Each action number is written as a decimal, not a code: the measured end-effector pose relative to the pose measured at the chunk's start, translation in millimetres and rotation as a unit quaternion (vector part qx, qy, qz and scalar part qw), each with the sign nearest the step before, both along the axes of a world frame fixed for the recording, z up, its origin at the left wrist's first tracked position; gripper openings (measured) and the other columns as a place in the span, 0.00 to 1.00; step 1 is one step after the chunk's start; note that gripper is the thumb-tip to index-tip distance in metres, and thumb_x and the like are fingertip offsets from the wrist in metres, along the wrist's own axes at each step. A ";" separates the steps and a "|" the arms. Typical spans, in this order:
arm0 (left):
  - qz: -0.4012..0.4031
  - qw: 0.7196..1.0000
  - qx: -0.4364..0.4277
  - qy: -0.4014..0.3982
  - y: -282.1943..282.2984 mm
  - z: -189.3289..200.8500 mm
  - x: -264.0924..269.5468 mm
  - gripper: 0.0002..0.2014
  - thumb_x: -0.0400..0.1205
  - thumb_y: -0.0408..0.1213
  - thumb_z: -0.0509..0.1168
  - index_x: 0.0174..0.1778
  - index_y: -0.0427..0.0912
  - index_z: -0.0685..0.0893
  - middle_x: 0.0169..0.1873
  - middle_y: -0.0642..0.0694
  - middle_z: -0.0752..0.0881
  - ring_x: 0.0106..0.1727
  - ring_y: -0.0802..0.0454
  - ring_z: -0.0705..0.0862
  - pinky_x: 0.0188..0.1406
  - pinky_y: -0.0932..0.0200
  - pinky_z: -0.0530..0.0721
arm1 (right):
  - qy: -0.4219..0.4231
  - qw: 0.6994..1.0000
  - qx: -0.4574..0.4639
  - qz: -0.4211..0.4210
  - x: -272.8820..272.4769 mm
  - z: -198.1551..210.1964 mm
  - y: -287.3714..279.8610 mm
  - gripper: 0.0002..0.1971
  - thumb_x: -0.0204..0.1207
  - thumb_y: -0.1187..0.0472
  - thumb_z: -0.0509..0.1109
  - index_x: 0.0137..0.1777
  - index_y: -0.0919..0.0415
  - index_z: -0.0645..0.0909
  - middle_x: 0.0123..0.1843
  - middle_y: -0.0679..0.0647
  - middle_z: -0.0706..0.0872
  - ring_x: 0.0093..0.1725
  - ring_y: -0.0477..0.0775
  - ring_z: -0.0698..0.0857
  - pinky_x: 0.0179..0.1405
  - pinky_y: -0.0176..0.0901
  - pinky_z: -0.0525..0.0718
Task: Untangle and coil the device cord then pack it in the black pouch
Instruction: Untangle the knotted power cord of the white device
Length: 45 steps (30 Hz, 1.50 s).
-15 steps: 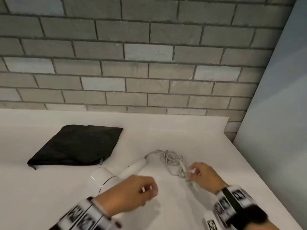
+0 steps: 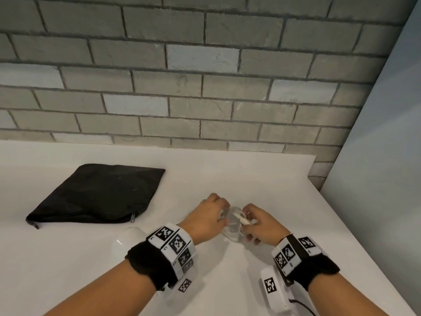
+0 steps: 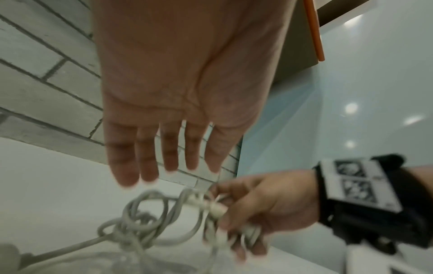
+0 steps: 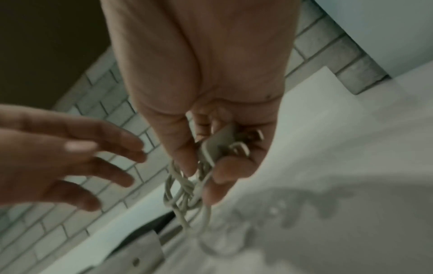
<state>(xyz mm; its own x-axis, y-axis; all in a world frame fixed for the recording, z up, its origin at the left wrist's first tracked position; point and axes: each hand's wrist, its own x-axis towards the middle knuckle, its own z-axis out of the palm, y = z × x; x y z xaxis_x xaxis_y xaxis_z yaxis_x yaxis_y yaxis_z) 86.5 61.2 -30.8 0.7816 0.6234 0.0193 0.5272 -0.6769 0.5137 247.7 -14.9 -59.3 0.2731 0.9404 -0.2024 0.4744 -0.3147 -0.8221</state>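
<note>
A grey-white cord [image 2: 231, 225] lies in a tangled bunch on the white table, between my two hands. My right hand [image 2: 250, 222] grips the plug [image 4: 220, 146] and a few cord loops [image 4: 185, 196], raised a little above the table. Just left of the tangle, my left hand [image 2: 214, 213] has its fingers [image 3: 150, 163] straight and spread, holding nothing. The cord [image 3: 145, 218] runs back to the white device [image 2: 129, 240], which is partly hidden behind my left wrist. The black pouch [image 2: 98, 195] lies flat at the back left, its zipper facing me.
A grey brick wall [image 2: 205, 87] stands behind the table. A pale panel [image 2: 376, 179] closes off the right side along the table's right edge [image 2: 355, 236]. Bare white table surface [image 2: 57, 270] stretches in front of the pouch.
My left hand has moved forward and right, from over the device to the cord tangle. My right hand has gathered the plug end and lifted it.
</note>
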 end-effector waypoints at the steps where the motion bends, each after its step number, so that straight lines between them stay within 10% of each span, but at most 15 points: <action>1: 0.001 1.000 0.013 -0.013 3.3 -2.4 1.5 0.20 0.81 0.38 0.61 0.70 0.43 0.71 0.69 0.44 0.71 0.68 0.43 0.73 0.70 0.51 0.71 | 0.006 1.000 0.025 0.017 -2.1 6.6 -2.1 0.12 0.70 0.73 0.67 0.44 0.54 0.72 0.42 0.54 0.79 0.23 0.51 0.80 0.16 0.36 0.73; 4: 0.005 0.999 0.020 -0.038 8.3 2.2 1.4 0.19 0.81 0.42 0.61 0.68 0.43 0.74 0.66 0.44 0.77 0.65 0.44 0.75 0.67 0.45 0.73 | 0.057 0.993 0.096 0.032 -11.7 30.4 -10.6 0.13 0.68 0.75 0.68 0.45 0.57 0.78 0.38 0.54 0.80 0.21 0.49 0.77 0.16 0.32 0.71; 10: -0.002 0.976 -0.061 -0.210 8.3 19.1 -6.3 0.09 0.82 0.39 0.61 0.37 0.43 0.81 0.31 0.50 0.81 0.29 0.66 0.76 0.31 0.72 0.72 | 0.260 0.945 0.200 -0.016 -15.4 58.1 -28.8 0.14 0.64 0.66 0.76 0.51 0.63 0.85 0.33 0.57 0.82 0.24 0.48 0.76 0.22 0.34 0.75; 17: -0.033 0.866 -0.380 -0.323 -9.9 43.8 -20.4 0.05 0.80 0.35 0.61 0.38 0.42 0.78 0.31 0.51 0.85 0.33 0.54 0.80 0.31 0.67 0.77 | 0.421 0.862 0.282 -0.017 -13.6 62.2 -41.3 0.32 0.42 0.49 0.87 0.49 0.60 0.88 0.31 0.50 0.86 0.30 0.43 0.81 0.29 0.33 0.82; 24: -0.060 0.869 -0.348 -0.347 -25.6 55.2 -23.8 0.08 0.77 0.39 0.64 0.43 0.37 0.76 0.29 0.51 0.88 0.36 0.53 0.83 0.41 0.63 0.78 | 0.190 0.911 0.365 0.006 -42.0 83.1 -47.5 0.11 0.69 0.68 0.72 0.50 0.56 0.84 0.33 0.43 0.86 0.34 0.38 0.80 0.31 0.29 0.77; 31: -0.053 0.901 -0.268 -0.337 -26.8 59.5 -30.1 0.04 0.78 0.28 0.65 0.43 0.38 0.76 0.35 0.43 0.81 0.36 0.54 0.80 0.33 0.69 0.78 | 0.121 0.928 0.349 0.050 -45.4 88.0 -57.4 0.14 0.64 0.67 0.76 0.50 0.53 0.88 0.41 0.55 0.77 0.44 0.47 0.80 0.46 0.33 0.82; 38: -0.073 0.800 -0.496 -0.329 -22.4 68.0 -40.4 0.10 0.82 0.29 0.55 0.47 0.36 0.82 0.35 0.43 0.85 0.28 0.57 0.78 0.27 0.66 0.78 | 0.042 0.932 0.357 0.051 -42.7 90.2 -59.1 0.13 0.66 0.68 0.73 0.48 0.54 0.87 0.39 0.57 0.78 0.39 0.44 0.79 0.42 0.28 0.75; 45: -0.020 0.966 -0.158 -0.202 -21.9 62.6 -36.5 0.11 0.82 0.27 0.58 0.45 0.37 0.87 0.30 0.52 0.85 0.29 0.65 0.79 0.34 0.71 0.76 | 0.153 0.947 0.278 0.058 -42.0 92.3 -61.9 0.26 0.68 0.83 0.64 0.56 0.54 0.81 0.36 0.52 0.79 0.39 0.48 0.79 0.41 0.34 0.81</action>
<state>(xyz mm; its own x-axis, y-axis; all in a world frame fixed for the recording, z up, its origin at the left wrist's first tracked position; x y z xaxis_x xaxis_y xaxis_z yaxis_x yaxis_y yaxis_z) 50.0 39.3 31.8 0.7737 0.6174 0.1419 0.2173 -0.4691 0.8560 205.7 -76.8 33.0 0.1701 0.9448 0.2799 0.1928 0.2466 -0.9497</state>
